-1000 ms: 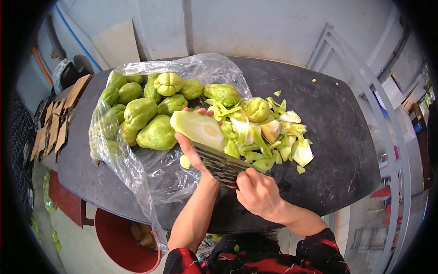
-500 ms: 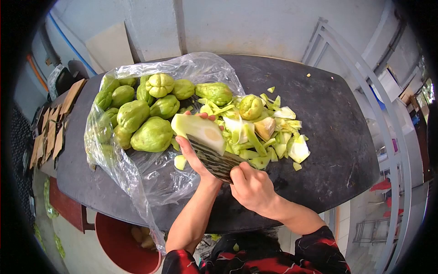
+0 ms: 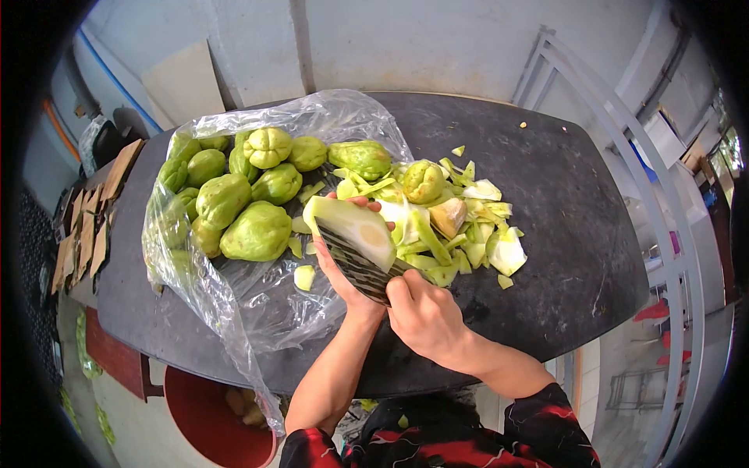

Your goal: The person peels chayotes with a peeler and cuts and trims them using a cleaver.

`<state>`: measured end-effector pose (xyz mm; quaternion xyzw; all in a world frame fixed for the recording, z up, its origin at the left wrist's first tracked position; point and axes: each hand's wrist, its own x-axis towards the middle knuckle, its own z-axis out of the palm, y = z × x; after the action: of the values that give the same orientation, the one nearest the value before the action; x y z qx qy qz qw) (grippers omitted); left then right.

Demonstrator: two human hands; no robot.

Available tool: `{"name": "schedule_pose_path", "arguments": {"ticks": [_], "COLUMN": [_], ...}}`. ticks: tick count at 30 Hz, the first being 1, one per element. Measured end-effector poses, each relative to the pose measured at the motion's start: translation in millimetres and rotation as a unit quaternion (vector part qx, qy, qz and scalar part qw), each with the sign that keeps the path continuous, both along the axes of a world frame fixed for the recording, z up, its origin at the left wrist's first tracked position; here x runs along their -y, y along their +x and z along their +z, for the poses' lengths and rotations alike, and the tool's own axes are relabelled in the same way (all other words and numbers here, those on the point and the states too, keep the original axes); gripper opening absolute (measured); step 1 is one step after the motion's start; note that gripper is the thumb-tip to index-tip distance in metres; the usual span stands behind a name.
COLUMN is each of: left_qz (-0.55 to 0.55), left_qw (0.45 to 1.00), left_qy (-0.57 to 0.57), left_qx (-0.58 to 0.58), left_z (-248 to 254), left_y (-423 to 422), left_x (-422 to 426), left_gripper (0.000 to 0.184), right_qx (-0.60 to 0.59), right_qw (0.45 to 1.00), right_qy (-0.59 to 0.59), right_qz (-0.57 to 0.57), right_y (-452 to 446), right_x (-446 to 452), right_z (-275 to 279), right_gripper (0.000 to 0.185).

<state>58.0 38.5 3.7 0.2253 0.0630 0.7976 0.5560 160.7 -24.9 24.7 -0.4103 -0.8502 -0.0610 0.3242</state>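
Held up over the table's front half is a pale peeled chayote point(image 3: 355, 226), with a flat cut face and an oval core showing. My left hand point(image 3: 343, 273) wraps round it from beneath, fingertips showing at its far side. My right hand point(image 3: 425, 316) is closed on the handle of a wide, dark-patterned knife point(image 3: 355, 261). The blade lies against the left edge of the chayote, close to my left hand's palm. Behind and to the right, peel scraps point(image 3: 437, 242) lie heaped, with a whole green chayote point(image 3: 424, 182) on top.
A clear plastic bag point(image 3: 234, 304) with several green chayotes point(image 3: 255, 232) lies on the left of the dark table point(image 3: 562, 234). A red bin point(image 3: 211, 421) holding pale pieces stands below the front edge. Metal railing point(image 3: 671, 273) runs along the right.
The knife blade has moved left and down along the chayote's edge, and more of the cut face now stands tilted. The view has shifted slightly. Both hands keep their holds.
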Motion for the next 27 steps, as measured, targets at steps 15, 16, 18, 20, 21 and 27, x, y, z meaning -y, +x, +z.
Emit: {"name": "schedule_pose_path", "arguments": {"ticks": [15, 16, 18, 20, 21, 27], "left_qz": [-0.004, 0.005, 0.014, 0.06, 0.06, 0.101], "left_qw": [0.988, 0.983, 0.979, 0.964, 0.963, 0.934], "left_qy": [0.002, 0.005, 0.007, 0.052, 0.052, 0.044], "left_qx": [-0.157, -0.181, -0.205, -0.256, -0.256, -0.34], "left_z": [0, 5, 6, 5, 5, 9], "left_y": [-7, -7, -7, -7, -8, -11], "left_x": [-1, 0, 0, -1, -1, -3], "left_gripper": [0.063, 0.065, 0.067, 0.075, 0.075, 0.085], "right_qx": [-0.055, -0.057, -0.072, -0.087, -0.1, -0.143], "right_qw": [0.997, 0.997, 0.995, 0.994, 0.991, 0.976], "right_qy": [-0.056, -0.053, -0.061, -0.069, -0.091, -0.154], "right_qz": [0.013, 0.009, 0.016, 0.022, 0.024, 0.054], "right_y": [4, 5, 7, 11, 12, 24], "right_x": [4, 3, 2, 1, 0, -4], "right_z": [4, 5, 8, 9, 10, 14], "right_gripper": [0.021, 0.022, 0.023, 0.024, 0.025, 0.022]}}
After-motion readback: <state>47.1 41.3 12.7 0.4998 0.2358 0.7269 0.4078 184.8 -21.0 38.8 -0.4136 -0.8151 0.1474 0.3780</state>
